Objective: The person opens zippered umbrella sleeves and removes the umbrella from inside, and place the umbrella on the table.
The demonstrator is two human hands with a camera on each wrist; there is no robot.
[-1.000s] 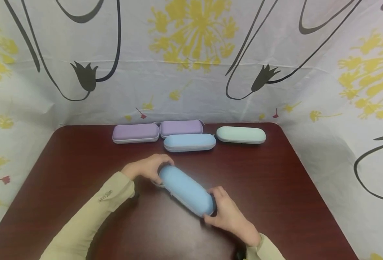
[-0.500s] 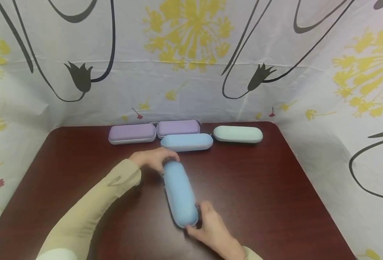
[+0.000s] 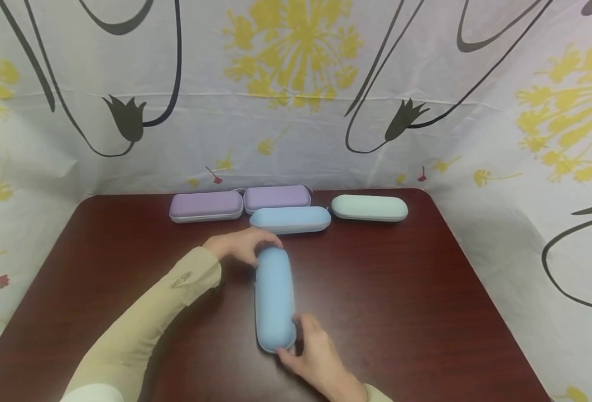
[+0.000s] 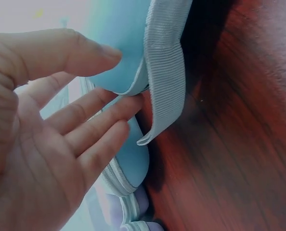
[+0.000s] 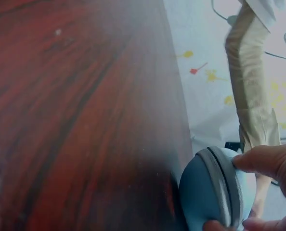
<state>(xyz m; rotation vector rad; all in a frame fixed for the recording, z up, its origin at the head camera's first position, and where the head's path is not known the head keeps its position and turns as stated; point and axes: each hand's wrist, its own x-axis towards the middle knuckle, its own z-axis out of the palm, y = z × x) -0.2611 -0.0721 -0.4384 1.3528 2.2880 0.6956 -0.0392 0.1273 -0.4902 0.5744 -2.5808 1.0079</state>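
Observation:
A blue zippered case [image 3: 274,301] lies lengthwise away from me in the middle of the table. My left hand [image 3: 240,244] holds its far end between thumb and fingers. In the left wrist view, the thumb is on the case's blue shell [image 4: 121,29], and a pale ribbed strap [image 4: 167,72] hangs from that end. At the near end, my right hand [image 3: 321,357] pinches the case with thumb and fingers. The right wrist view shows the rounded end with its grey zipper [image 5: 220,185] between the fingers.
Along the back of the dark wooden table [image 3: 401,301] lie two purple cases [image 3: 206,206] [image 3: 277,199], a second blue case [image 3: 290,219] in front of them, and a mint green case [image 3: 369,207] at the right. A patterned cloth [image 3: 195,128] hangs behind.
The held blue case has turned from a slant to nearly straight away from me. My right hand moved left and nearer with its end; my left hand shifted slightly right and farther.

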